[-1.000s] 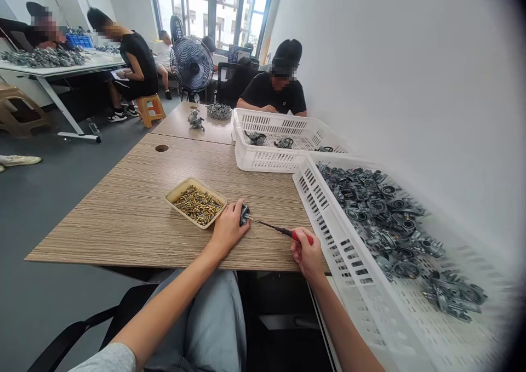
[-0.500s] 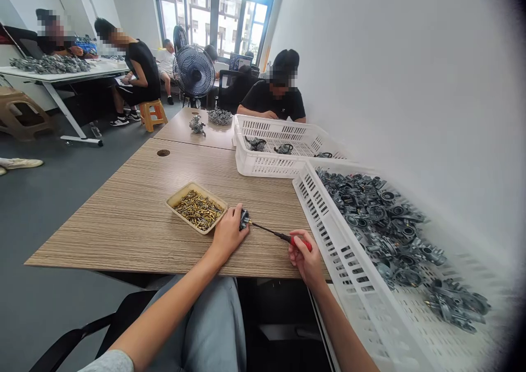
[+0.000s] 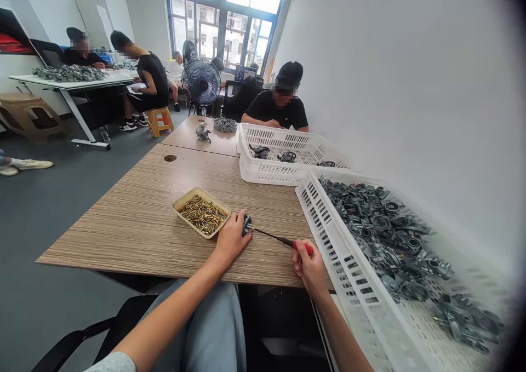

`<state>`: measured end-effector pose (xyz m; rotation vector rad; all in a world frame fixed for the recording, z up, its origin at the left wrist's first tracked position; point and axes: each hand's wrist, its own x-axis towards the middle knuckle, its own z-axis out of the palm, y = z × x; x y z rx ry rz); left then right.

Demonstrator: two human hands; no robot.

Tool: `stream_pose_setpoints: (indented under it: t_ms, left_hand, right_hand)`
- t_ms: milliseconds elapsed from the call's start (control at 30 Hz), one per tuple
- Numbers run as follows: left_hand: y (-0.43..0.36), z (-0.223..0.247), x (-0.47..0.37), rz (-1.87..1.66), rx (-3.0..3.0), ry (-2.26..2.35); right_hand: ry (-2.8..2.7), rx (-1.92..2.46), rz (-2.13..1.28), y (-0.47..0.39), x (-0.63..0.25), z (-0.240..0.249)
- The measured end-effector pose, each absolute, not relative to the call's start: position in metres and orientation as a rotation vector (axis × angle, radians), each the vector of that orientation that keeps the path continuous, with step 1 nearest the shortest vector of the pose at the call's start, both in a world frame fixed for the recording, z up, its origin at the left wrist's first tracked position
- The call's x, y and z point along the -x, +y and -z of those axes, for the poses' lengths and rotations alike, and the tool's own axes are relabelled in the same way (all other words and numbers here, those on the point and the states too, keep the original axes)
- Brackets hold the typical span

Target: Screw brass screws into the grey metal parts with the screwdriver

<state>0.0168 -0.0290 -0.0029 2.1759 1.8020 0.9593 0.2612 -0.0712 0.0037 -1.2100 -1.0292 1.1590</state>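
Note:
My left hand (image 3: 232, 236) is closed around a small grey metal part (image 3: 247, 224) on the wood-grain table, just right of a cream tray (image 3: 179, 212) full of brass-coloured pieces (image 3: 204, 214). A screwdriver (image 3: 276, 237) with a red and black handle lies across the space between my hands. Its handle is in the fingers of my right hand (image 3: 307, 262), near the table's front edge. The tip of its long shaft meets a small brass piece at the right side of the metal part.
A white crate (image 3: 347, 262) heaped with grey metal parts stands at the right. Behind it, another white crate (image 3: 269, 176) holds several parts. One part (image 3: 203, 132) and a pile (image 3: 224, 124) lie farther back. A person (image 3: 277, 106) sits beyond.
The camera view has shifted, so the scene sits slightly lower and farther right. Both hands keep their holds, and the screwdriver still meets the metal part.

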Motion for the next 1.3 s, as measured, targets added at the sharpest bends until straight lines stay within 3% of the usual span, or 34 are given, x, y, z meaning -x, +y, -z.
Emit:
stream_pose_setpoints:
  t_ms: [233, 600, 1300]
  left_hand:
    - [-0.029, 0.004, -0.017, -0.959, -2.169, 1.812]
    - [-0.029, 0.002, -0.016, -0.947, -2.145, 1.803]
    - [-0.028, 0.004, -0.015, -0.950, -2.141, 1.815]
  right_hand:
    - [-0.961, 1.053, -1.298, -0.069, -0.270, 0.003]
    - [-1.030, 1.241, -1.154, -0.071, -0.262, 0.001]
    - [-1.127, 1.203, -1.093, -0.068, -0.266, 0.009]
